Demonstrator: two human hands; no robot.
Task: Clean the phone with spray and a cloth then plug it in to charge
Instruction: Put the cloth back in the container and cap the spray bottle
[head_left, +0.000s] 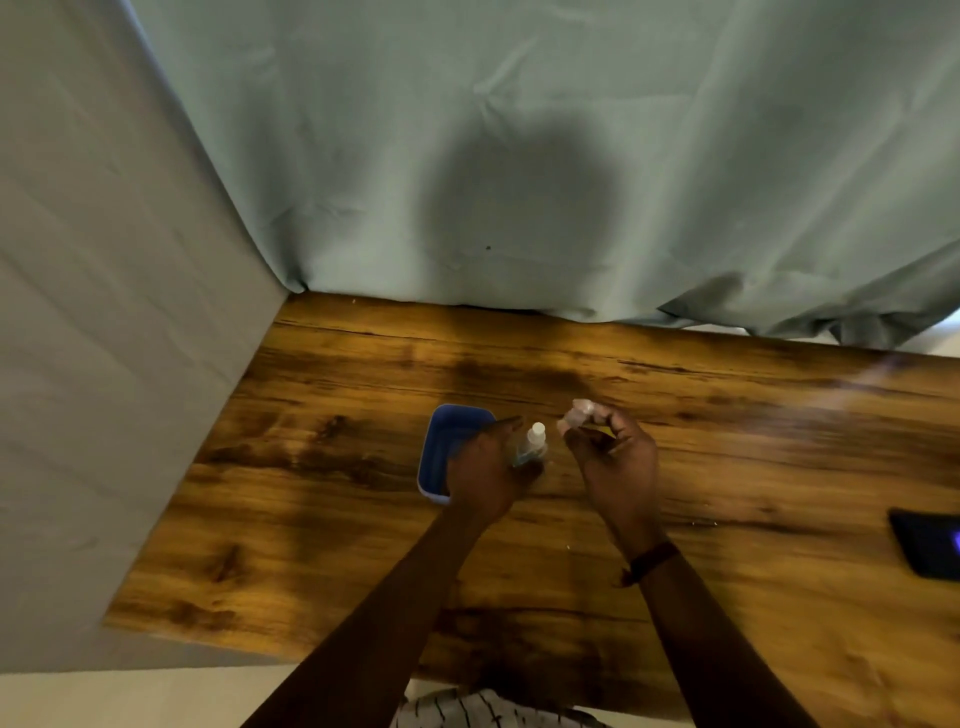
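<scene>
My left hand grips a small clear spray bottle with a white nozzle, held above the wooden table. My right hand is just right of it and pinches a small clear cap between thumb and fingertips, a little apart from the nozzle. A dark phone lies flat at the table's right edge, its screen faintly lit, partly cut off by the frame. No cloth shows in the frame.
A blue rectangular container sits on the table behind my left hand. A grey-green curtain hangs along the table's far edge. A grey wall borders the left side.
</scene>
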